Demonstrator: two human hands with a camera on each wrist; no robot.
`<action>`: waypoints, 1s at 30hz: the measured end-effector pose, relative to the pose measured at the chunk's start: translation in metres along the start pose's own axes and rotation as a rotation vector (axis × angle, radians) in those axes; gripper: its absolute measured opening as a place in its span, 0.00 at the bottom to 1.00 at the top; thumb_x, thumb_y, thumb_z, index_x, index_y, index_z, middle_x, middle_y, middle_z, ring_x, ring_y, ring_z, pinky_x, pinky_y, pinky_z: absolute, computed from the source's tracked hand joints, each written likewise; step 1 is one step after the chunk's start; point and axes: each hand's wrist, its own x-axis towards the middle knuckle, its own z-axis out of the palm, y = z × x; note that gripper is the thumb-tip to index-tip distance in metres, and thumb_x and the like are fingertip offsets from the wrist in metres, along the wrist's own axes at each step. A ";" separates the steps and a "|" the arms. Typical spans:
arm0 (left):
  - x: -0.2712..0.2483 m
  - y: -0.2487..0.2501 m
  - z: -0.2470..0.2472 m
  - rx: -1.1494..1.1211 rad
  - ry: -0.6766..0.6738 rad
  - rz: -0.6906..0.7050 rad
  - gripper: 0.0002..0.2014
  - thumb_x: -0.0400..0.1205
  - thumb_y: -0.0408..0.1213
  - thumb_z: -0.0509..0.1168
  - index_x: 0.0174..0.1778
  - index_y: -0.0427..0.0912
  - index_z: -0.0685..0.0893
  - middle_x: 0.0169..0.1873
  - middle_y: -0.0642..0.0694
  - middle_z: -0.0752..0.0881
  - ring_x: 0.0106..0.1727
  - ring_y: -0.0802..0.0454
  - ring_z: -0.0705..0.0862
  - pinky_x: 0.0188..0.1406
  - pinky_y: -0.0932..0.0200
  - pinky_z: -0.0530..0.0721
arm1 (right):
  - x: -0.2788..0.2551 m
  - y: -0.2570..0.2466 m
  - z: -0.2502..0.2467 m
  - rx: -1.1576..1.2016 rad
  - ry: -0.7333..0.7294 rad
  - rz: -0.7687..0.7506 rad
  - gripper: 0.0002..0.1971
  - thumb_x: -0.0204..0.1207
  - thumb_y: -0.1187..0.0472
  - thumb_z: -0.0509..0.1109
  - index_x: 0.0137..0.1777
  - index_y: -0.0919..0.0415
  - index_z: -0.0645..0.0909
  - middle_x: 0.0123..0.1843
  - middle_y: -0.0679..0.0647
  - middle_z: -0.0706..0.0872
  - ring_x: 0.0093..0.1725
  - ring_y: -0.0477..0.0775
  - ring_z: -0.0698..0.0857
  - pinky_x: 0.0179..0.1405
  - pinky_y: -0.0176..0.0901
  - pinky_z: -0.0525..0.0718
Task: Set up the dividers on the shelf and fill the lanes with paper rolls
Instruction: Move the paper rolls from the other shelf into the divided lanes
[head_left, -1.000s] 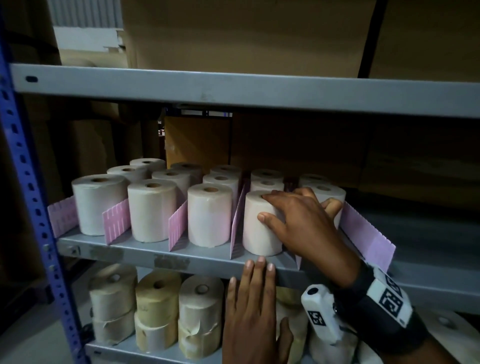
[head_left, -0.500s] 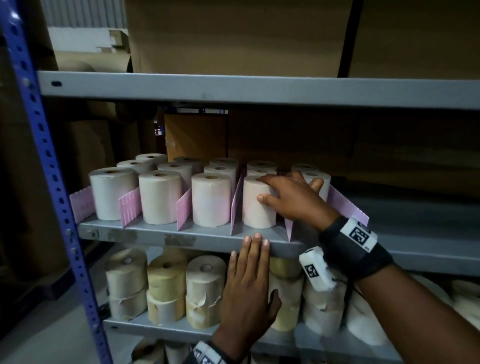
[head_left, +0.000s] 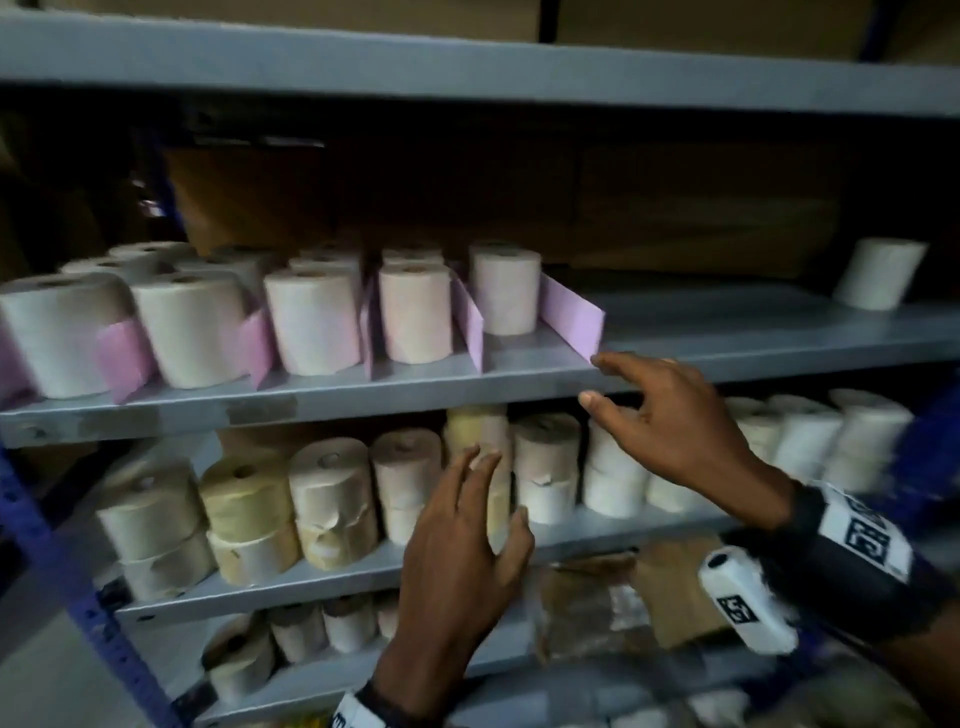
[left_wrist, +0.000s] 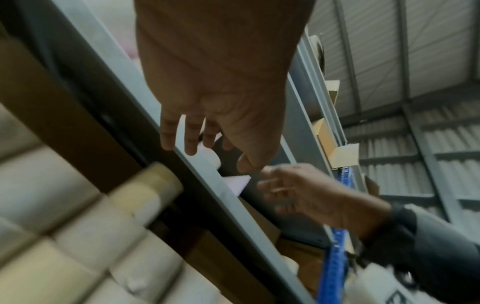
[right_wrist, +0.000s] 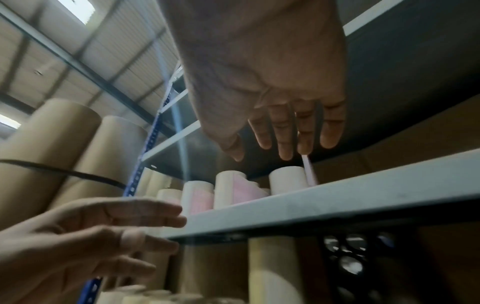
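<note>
Several pink dividers stand on the grey shelf with pale paper rolls in the lanes between them. The rightmost lane holds a roll, set back from the shelf front. My right hand hovers open at the shelf front, its index fingertip beside the front end of the rightmost divider, and holds nothing. In the right wrist view the fingers hang spread above the rolls. My left hand is open and empty below the shelf edge, in front of the lower rolls.
A lone roll stands far right on the same shelf. The lower shelf carries stacked cream and yellow rolls; brown packages lie below right. A blue upright borders the left. Cardboard boxes fill the top shelf.
My right hand let go of the front roll in the fourth lane and drew back right to the shelf front. My left hand left the shelf edge and dropped lower. The view shifted right.
</note>
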 end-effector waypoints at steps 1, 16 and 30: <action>-0.002 0.010 0.009 -0.049 -0.018 -0.006 0.25 0.81 0.44 0.70 0.75 0.42 0.80 0.75 0.45 0.79 0.75 0.47 0.79 0.69 0.54 0.81 | -0.010 0.014 -0.008 -0.020 -0.009 0.039 0.25 0.74 0.38 0.68 0.68 0.47 0.81 0.61 0.47 0.89 0.60 0.53 0.86 0.56 0.48 0.84; 0.099 0.157 0.150 -0.244 -0.121 0.354 0.07 0.82 0.43 0.69 0.51 0.47 0.91 0.51 0.54 0.91 0.51 0.54 0.88 0.47 0.52 0.88 | -0.019 0.221 -0.143 -0.206 0.175 0.383 0.28 0.65 0.29 0.62 0.58 0.44 0.85 0.34 0.37 0.85 0.46 0.45 0.89 0.49 0.46 0.89; 0.286 0.291 0.275 -0.089 -0.366 0.460 0.18 0.79 0.59 0.62 0.46 0.50 0.90 0.41 0.55 0.91 0.46 0.54 0.89 0.45 0.48 0.89 | 0.064 0.377 -0.218 -0.188 0.092 0.457 0.26 0.73 0.38 0.72 0.67 0.51 0.83 0.60 0.50 0.89 0.60 0.52 0.87 0.60 0.52 0.85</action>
